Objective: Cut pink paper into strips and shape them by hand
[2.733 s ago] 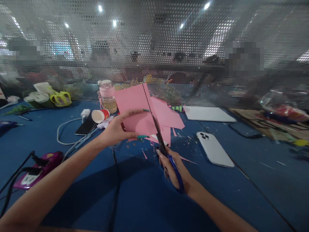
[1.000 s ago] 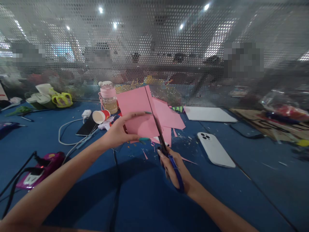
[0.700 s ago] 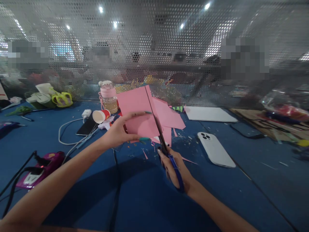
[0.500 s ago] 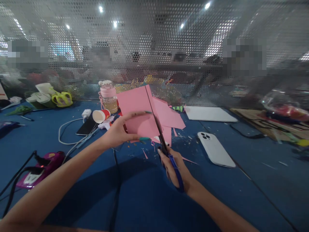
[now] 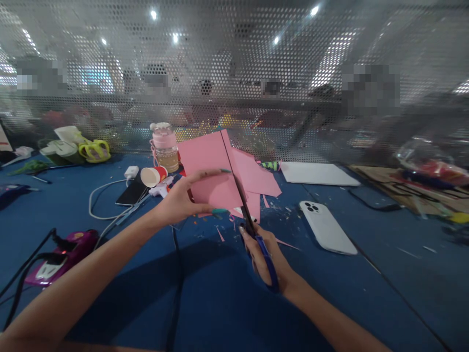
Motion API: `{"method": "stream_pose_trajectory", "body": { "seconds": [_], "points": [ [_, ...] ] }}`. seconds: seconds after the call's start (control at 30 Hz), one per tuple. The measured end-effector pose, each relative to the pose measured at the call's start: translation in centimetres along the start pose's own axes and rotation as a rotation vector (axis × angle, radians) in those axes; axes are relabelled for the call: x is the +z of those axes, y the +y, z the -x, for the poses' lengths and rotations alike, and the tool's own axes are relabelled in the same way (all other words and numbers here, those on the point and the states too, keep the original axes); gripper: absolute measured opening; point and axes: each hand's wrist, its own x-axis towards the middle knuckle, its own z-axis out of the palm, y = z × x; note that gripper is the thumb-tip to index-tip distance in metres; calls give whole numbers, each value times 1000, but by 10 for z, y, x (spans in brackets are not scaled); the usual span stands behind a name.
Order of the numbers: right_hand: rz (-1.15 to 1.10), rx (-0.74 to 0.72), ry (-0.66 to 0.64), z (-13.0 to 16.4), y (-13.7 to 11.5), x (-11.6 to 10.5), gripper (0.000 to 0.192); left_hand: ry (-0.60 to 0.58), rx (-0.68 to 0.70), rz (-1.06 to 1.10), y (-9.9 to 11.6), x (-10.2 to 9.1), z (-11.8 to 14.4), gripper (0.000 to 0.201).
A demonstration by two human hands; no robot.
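My left hand [image 5: 183, 195] grips a pink sheet of paper [image 5: 208, 156] by its left and lower side, with the thumb below and the fingers stretched across its face. In my right hand [image 5: 269, 252] is a pair of scissors [image 5: 266, 259] with blue handles and dark blades. The blades lie along the right part of the held sheet, near a dark line that runs up to its top edge. Behind it are more pink paper pieces [image 5: 260, 176], partly covered by the sheet. Thin pink scraps [image 5: 220, 233] lie on the blue table around the scissors.
A white phone [image 5: 326, 227] lies to the right, and a white flat board [image 5: 318, 173] behind it. On the left are a paper cup [image 5: 154, 176], a pink-lidded bottle [image 5: 164, 146], a dark phone [image 5: 132, 190] with a cable, and a purple power strip [image 5: 66, 259]. Perforated metal [image 5: 234, 58] stands behind.
Almost nothing differs. Both hands, the scissors and the pink sheet keep practically the same positions; the view has shifted very slightly.
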Motion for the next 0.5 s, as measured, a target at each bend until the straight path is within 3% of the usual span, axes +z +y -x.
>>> {"method": "stream_pose_trajectory", "body": {
  "seconds": [0.5],
  "points": [
    [66, -16, 1, 0, -3, -2, 25, 2, -22, 7, 1, 0, 0, 64]
  ]
}}
